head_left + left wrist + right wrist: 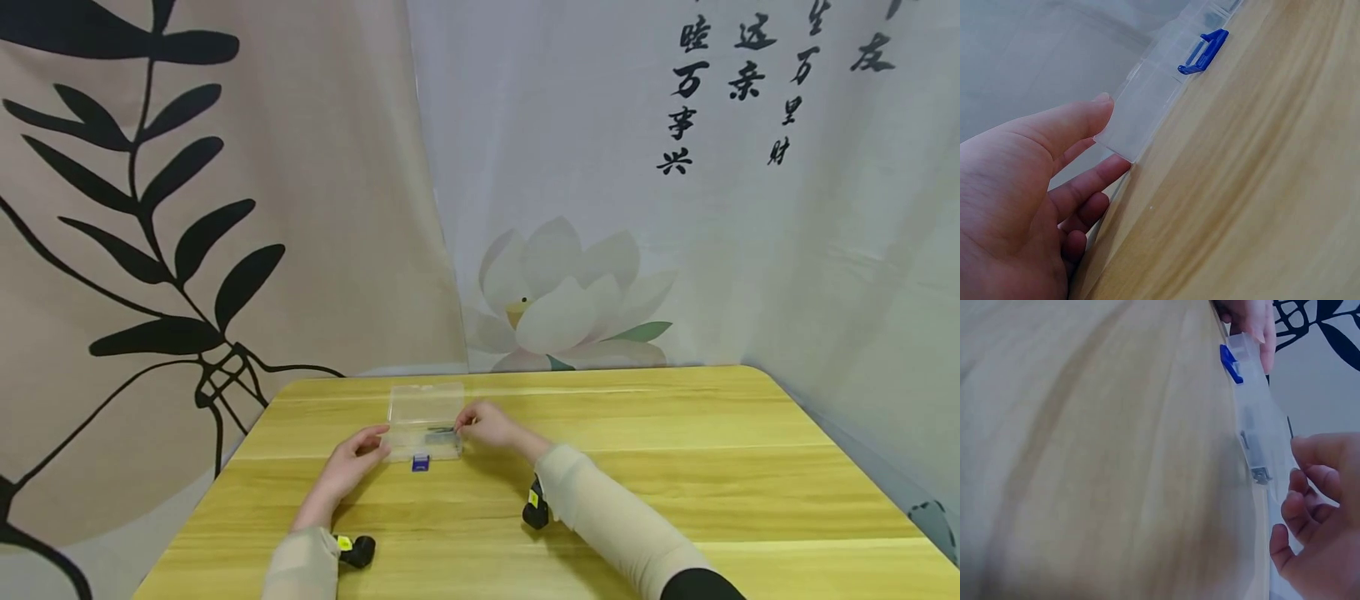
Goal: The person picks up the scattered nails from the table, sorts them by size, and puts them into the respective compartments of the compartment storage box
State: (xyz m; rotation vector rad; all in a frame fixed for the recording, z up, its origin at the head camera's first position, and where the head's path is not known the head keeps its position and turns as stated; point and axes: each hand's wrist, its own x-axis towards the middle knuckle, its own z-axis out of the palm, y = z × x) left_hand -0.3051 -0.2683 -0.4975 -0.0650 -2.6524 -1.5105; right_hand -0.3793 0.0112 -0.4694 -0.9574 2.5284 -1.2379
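A clear plastic compartment box [422, 455] lies on the table with its see-through lid [426, 404] raised at the back. Its blue latch [421, 463] hangs at the front. At the box's left end is my left hand [356, 461], thumb on the rim by the front corner and fingers against the end wall [1124, 134]. Over the right end, my right hand [489, 423] pinches a thin, dark, needle-like piece [1290, 427] between thumb and index finger; its exact kind cannot be made out. Small metal pieces [1260, 475] lie in the rightmost compartment.
The wooden table [637, 467] stretches to the right of and in front of the box. Behind it hangs a printed cloth [360, 208] with leaves, a lotus and writing. Black wrist cameras [536, 505] sit under both forearms.
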